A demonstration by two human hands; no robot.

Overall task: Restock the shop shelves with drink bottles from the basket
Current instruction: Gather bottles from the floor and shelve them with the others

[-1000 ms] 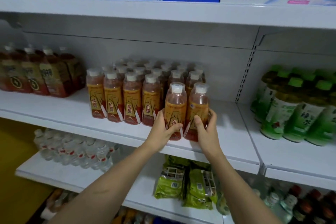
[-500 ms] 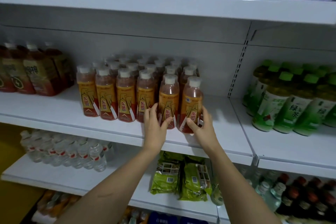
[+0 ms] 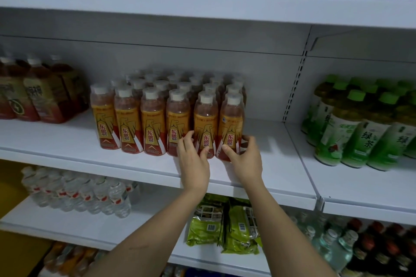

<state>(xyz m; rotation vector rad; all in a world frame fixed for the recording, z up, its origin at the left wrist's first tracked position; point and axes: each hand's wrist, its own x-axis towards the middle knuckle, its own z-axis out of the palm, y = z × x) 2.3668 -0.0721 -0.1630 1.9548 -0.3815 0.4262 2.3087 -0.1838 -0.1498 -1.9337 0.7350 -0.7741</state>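
Both hands are at the front row of orange-label bottles on the middle shelf (image 3: 135, 164): the left hand (image 3: 194, 162) curls round the fifth bottle (image 3: 205, 126), the right hand (image 3: 244, 159) round the sixth bottle (image 3: 231, 126) (both upright, touching).

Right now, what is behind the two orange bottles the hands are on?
Behind the two orange bottles stand more rows of the same bottles, only white caps and shoulders visible. Their lower bodies are covered, so the row count is unclear.

I see white metal shelves (image 3: 258, 189) against a pale back panel (image 3: 157, 29), and yellow floor (image 3: 9, 177) at lower left.
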